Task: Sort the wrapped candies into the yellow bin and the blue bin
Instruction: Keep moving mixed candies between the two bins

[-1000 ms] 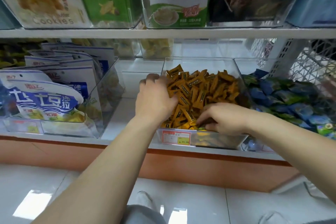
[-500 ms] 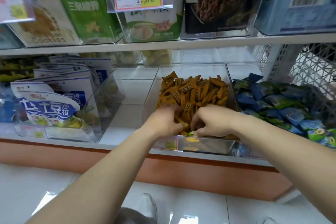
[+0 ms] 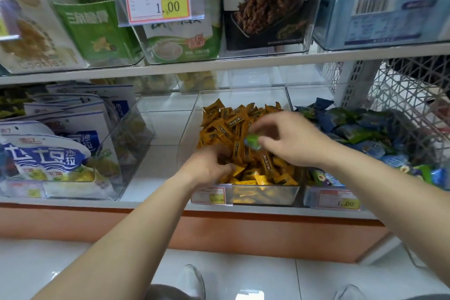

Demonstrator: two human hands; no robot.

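A clear bin [image 3: 194, 119] on the lower shelf is heaped with yellow wrapped candies [image 3: 233, 124]. To its right, another clear bin [image 3: 336, 198] holds blue and green wrapped candies [image 3: 365, 129]. My right hand [image 3: 289, 138] hovers above the yellow heap and pinches a green-and-blue wrapped candy [image 3: 253, 141] at its fingertips. My left hand [image 3: 207, 168] is down in the front left of the yellow heap, its fingers curled among the candies; whether it holds one is hidden.
A clear bin [image 3: 131, 138] of white-and-blue snack bags stands at the left, with a bare strip of shelf [image 3: 160, 153] between it and the yellow bin. The upper shelf [image 3: 219, 63] carries boxed snacks and a price tag. A white wire basket [image 3: 414, 104] hangs at the right.
My right hand has lifted out of the yellow heap with a green-and-blue candy pinched in it. My left hand stays low in the front of the heap.
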